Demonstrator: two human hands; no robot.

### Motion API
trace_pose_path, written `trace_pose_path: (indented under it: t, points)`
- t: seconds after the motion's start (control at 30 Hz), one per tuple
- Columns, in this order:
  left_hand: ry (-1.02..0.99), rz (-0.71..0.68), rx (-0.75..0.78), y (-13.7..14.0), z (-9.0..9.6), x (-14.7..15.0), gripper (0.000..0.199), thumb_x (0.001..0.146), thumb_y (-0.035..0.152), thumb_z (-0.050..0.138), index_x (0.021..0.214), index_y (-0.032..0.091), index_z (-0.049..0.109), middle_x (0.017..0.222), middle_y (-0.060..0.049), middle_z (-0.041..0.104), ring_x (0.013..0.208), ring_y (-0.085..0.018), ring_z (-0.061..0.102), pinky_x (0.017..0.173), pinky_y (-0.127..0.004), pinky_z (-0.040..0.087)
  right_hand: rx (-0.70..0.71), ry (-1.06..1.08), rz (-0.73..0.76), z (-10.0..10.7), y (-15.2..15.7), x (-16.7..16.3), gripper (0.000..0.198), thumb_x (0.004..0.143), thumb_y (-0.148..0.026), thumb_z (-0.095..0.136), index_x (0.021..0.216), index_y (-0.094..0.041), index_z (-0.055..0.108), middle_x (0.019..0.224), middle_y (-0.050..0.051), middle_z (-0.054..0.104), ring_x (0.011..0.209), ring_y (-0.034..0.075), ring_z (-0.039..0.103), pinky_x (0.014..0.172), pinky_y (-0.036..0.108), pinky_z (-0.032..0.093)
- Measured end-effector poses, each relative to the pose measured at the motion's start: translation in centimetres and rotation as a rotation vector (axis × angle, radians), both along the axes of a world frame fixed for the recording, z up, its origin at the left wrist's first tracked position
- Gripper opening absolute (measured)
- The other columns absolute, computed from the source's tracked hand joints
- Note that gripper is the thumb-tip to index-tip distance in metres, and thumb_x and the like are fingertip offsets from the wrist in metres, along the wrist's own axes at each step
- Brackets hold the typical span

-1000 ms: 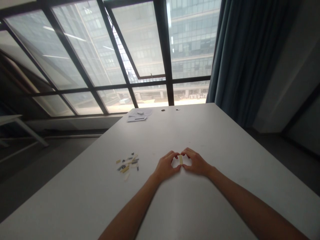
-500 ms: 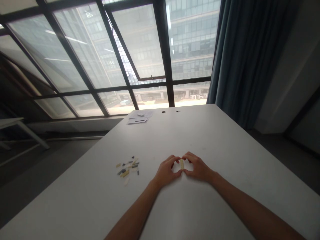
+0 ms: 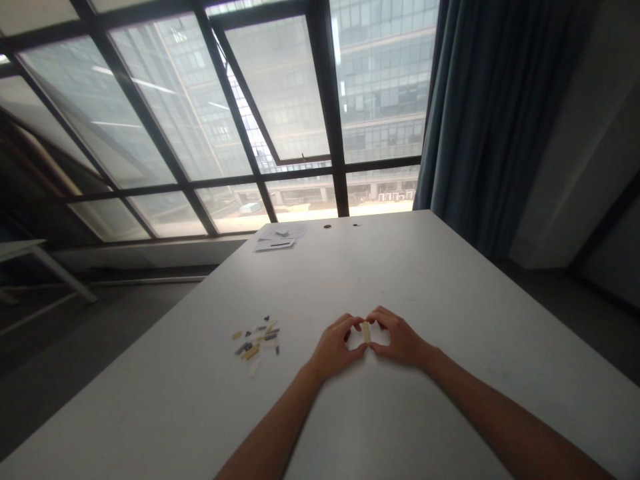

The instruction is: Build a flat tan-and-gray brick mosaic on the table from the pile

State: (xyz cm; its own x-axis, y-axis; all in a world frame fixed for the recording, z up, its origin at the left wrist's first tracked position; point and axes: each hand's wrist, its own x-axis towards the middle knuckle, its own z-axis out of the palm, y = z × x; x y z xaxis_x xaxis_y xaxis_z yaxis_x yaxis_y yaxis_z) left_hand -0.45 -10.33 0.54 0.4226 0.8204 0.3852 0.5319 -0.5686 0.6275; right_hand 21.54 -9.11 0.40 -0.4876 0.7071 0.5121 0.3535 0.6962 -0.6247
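Between my two hands is a small pale-yellow building brick, long and narrow, held on end just above the table. My left hand pinches it from the left, thumb at the near end and fingertips at the far end. From the right, my right hand grips the same ends with thumb and fingers. Whether it is one brick or several joined is too small to tell. Left of my hands lies a loose pile of small yellow, grey, white and black bricks.
The white table stretches away to a large window. Papers with small items on them lie at its far left corner. A dark round disc and a tiny dark item sit near the far edge. A blue curtain hangs on the right.
My hands keep their pinch on the yellow brick, which stands slightly more upright and edge-on. The whole view has shifted slightly downward; the pile looks the same.
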Motion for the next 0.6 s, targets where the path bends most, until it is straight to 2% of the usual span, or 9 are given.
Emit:
trace_pose_path:
  t: [0.37,0.6]
  points:
    - [0.044,0.017,-0.013,-0.2,0.4,0.1,0.041,0.076,0.027,0.072,0.117,0.026,0.065,0.1,0.0,0.063,0.07,-0.011,0.055,0.067,-0.024,0.047,-0.028,0.004,-0.006,-0.8,0.4,0.0,0.041,0.07,-0.012,0.073,0.108,-0.024,0.06,0.098,0.002,0.061,0.082,0.017,0.054,0.074,0.03,0.046]
    - [0.14,0.031,0.034,0.3,2.7,-0.2,0.042,0.075,0.029,0.072,0.117,0.027,0.065,0.098,0.0,0.065,0.072,-0.012,0.057,0.07,-0.025,0.046,0.003,-0.007,0.012,0.9,0.9,0.1,0.04,0.071,-0.014,0.073,0.108,-0.022,0.06,0.098,0.003,0.06,0.079,0.016,0.053,0.073,0.03,0.046]
